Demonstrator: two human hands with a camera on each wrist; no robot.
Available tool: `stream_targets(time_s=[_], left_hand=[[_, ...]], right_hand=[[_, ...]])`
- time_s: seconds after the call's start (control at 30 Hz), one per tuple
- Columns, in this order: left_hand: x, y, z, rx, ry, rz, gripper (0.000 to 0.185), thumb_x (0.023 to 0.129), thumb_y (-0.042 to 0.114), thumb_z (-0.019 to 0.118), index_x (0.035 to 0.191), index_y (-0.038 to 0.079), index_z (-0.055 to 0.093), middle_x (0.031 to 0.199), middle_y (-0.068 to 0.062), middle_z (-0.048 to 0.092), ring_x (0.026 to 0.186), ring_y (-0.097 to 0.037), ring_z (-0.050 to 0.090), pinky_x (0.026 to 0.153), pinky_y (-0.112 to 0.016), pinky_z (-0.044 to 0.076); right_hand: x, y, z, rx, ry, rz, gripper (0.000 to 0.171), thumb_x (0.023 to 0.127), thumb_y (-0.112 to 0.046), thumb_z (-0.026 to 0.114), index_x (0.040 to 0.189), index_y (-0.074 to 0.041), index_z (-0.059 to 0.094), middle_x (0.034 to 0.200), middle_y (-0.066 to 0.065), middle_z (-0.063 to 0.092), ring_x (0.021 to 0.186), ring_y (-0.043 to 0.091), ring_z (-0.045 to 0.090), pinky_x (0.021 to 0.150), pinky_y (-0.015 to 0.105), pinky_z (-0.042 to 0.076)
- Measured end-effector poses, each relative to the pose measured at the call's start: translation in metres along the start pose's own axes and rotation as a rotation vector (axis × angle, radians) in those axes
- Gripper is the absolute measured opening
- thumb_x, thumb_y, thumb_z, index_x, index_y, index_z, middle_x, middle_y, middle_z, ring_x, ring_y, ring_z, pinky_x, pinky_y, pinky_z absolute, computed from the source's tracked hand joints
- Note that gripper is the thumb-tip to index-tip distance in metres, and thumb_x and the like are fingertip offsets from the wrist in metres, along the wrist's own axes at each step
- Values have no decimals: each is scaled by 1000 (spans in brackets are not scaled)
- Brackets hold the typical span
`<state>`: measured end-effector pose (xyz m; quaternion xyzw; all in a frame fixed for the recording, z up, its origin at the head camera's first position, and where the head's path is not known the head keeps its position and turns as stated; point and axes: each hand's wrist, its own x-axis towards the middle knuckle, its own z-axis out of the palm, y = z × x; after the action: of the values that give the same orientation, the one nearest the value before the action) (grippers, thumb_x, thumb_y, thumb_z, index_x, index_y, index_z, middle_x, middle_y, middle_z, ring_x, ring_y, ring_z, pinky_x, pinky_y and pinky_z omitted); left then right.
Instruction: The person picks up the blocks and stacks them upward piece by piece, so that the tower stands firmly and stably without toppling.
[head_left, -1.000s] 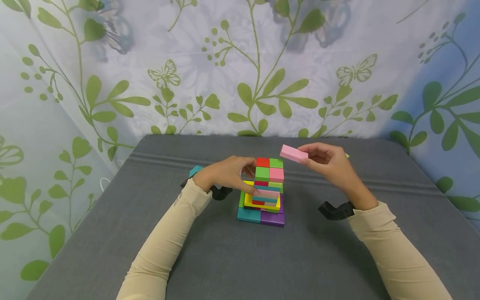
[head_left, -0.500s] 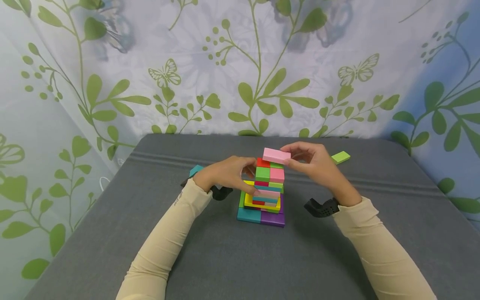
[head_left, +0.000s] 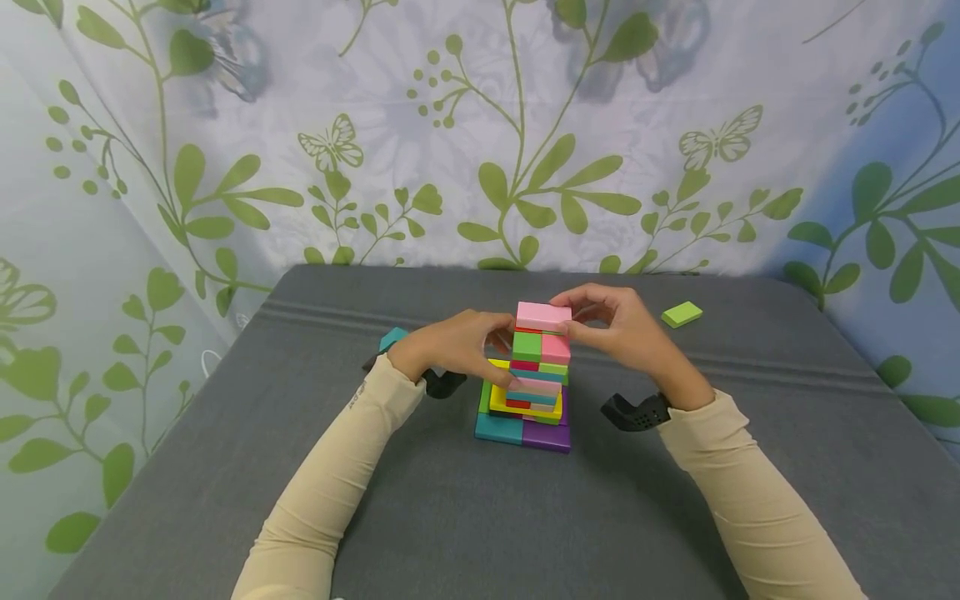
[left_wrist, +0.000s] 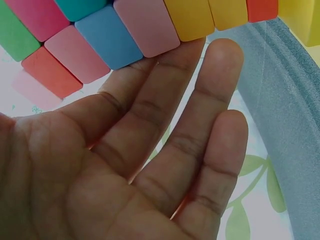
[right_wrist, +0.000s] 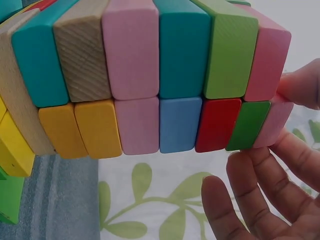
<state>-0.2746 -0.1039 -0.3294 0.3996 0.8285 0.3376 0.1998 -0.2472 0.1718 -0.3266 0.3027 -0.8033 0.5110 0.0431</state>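
Observation:
A tower of coloured wooden blocks stands upright at the middle of the grey table. Across its top lies a pink block, which my right hand pinches by its right end between thumb and fingers. In the right wrist view the same pink block sits at the tower's top end, against its neighbours. My left hand is at the tower's left side, thumb towards the front. Seen from the left wrist, the left hand's fingers are mostly extended, some fingertips touching blocks and partly hidden behind them.
A lime-green block lies apart at the back right of the table. Something teal shows partly behind the left wrist. Wide teal and purple blocks form the tower's base. A leaf-patterned curtain hangs behind.
My right hand has carried the pink block leftward and down onto the tower's top, turning it level. The lime-green block has come into full view. The left hand has stayed at the tower.

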Motion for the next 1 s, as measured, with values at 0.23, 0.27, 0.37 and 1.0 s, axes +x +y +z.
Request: stream_targets(time_s=[0.23, 0.27, 0.37, 1.0], left_hand=[[0, 1, -1, 19, -2, -15, 67, 90, 25, 88, 144, -1, 59, 136, -14, 68, 120, -26, 68, 108, -37, 54], [0, 1, -1, 22, -2, -16, 66, 90, 26, 88, 143, -1, 59, 136, -14, 68, 120, -26, 68, 108, -37, 54], [0, 0, -1, 25, -2, -16, 66, 90, 26, 88, 143, 0, 59, 135, -14, 68, 121, -27, 68, 107, -36, 54], [-1, 1, -2, 53, -3, -32, 65, 90, 29, 87, 141, 0, 59, 136, -14, 66, 122, -26, 67, 108, -39, 53]], right_hand=[[0, 1, 0, 18, -17, -40, 29, 95, 8, 72, 124, 10, 73, 120, 25, 73, 101, 15, 69, 89, 24, 56], [0, 0, 0, 20, -21, -42, 29, 95, 8, 72, 124, 10, 72, 120, 26, 73, 101, 15, 69, 89, 23, 56], [-1, -1, -2, 10, -39, -32, 32, 96, 7, 73, 128, 10, 71, 124, 26, 71, 104, 15, 68, 91, 22, 56], [-17, 65, -89, -176, 103, 238, 36, 112, -14, 63, 140, 7, 64, 124, -13, 69, 106, -7, 62, 86, 14, 50]])
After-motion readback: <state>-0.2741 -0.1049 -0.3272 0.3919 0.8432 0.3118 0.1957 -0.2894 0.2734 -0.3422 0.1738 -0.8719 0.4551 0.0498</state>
